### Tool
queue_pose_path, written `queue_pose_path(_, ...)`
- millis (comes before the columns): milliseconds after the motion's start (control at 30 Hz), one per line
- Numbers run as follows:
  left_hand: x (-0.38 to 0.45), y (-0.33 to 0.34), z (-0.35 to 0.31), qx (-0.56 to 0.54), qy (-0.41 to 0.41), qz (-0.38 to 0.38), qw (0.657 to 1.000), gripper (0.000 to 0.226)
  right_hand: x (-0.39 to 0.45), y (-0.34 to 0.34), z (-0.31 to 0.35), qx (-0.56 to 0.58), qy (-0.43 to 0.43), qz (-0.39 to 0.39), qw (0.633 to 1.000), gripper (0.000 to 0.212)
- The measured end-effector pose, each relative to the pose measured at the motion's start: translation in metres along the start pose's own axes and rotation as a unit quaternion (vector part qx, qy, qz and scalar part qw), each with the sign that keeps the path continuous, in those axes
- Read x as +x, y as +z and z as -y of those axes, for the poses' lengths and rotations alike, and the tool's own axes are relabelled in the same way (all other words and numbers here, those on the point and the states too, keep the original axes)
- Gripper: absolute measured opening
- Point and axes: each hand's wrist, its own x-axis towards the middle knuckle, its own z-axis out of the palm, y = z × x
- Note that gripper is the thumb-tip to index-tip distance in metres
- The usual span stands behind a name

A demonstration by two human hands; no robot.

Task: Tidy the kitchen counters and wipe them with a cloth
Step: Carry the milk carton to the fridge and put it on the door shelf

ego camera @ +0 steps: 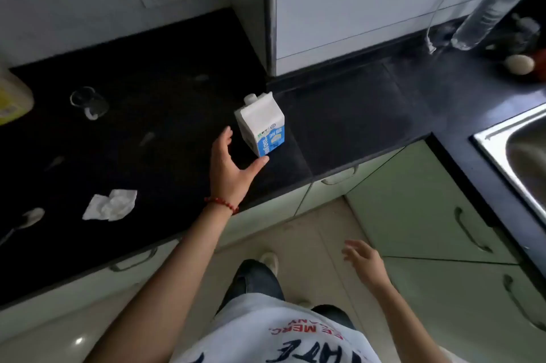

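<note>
Near the front edge of the black counter [165, 102] a milk carton [261, 123] stood upright, long axis vertical, just ahead and right of the left hand [232, 167]. That hand was spread wide and empty, thumb tip at the carton's lower corner, fingers short of its side. Well apart over the floor, the right hand [365, 260] hung loose, holding nothing, so the left seemed better placed.

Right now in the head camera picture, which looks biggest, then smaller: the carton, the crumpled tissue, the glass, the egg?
1. carton
2. crumpled tissue
3. glass
4. egg
The carton and the tissue look close in size.
</note>
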Motion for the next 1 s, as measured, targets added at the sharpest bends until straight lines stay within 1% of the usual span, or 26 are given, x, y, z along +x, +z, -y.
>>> queue_pose_path(67, 0.024, 0.007, -0.001, -0.001, -0.022, 0.013, 1.0, 0.096, 0.004, 0.003, 0.001, 0.034, 0.014, -0.014, 0.999, 0.019)
queue_pose_path(133, 0.044, 0.015, 0.0, -0.002, -0.033, 0.029, 0.999, 0.097, 0.001, 0.008, 0.004, 0.033, 0.023, -0.014, 0.999, 0.019)
queue_pose_path(233, 0.06, 0.026, 0.009, -0.016, -0.015, 0.039, 0.999, 0.082, 0.001, 0.009, 0.006, 0.041, 0.032, -0.019, 0.998, 0.015)
queue_pose_path(300, 0.064, 0.029, 0.015, -0.034, -0.03, 0.039, 0.998, 0.075, 0.002, 0.008, 0.005, 0.036, 0.034, -0.022, 0.999, 0.015)
queue_pose_path(400, 0.062, 0.027, 0.019, -0.057, -0.046, 0.046, 0.996, 0.073, 0.005, 0.005, 0.003, 0.023, 0.039, -0.022, 0.999, 0.017)
queue_pose_path(500, 0.043, 0.019, 0.02, -0.078, -0.047, 0.028, 0.995, 0.072, 0.014, -0.001, 0.002, -0.001, 0.031, -0.003, 1.0, 0.019)
queue_pose_path(633, -0.006, 0.006, 0.019, -0.116, -0.067, -0.026, 0.991, 0.069, 0.032, -0.01, 0.007, -0.051, 0.002, 0.043, 0.998, 0.019)
queue_pose_path(800, -0.086, -0.011, 0.02, -0.118, -0.125, -0.137, 0.975, 0.069, 0.056, -0.021, 0.014, -0.144, -0.051, 0.13, 0.98, 0.014)
queue_pose_path(900, -0.142, -0.019, 0.019, -0.109, -0.17, -0.214, 0.956, 0.068, 0.07, -0.027, 0.016, -0.224, -0.09, 0.182, 0.953, 0.017)
queue_pose_path(1000, -0.196, -0.024, 0.026, -0.126, -0.213, -0.289, 0.925, 0.062, 0.076, -0.019, 0.023, -0.278, -0.097, 0.213, 0.932, 0.019)
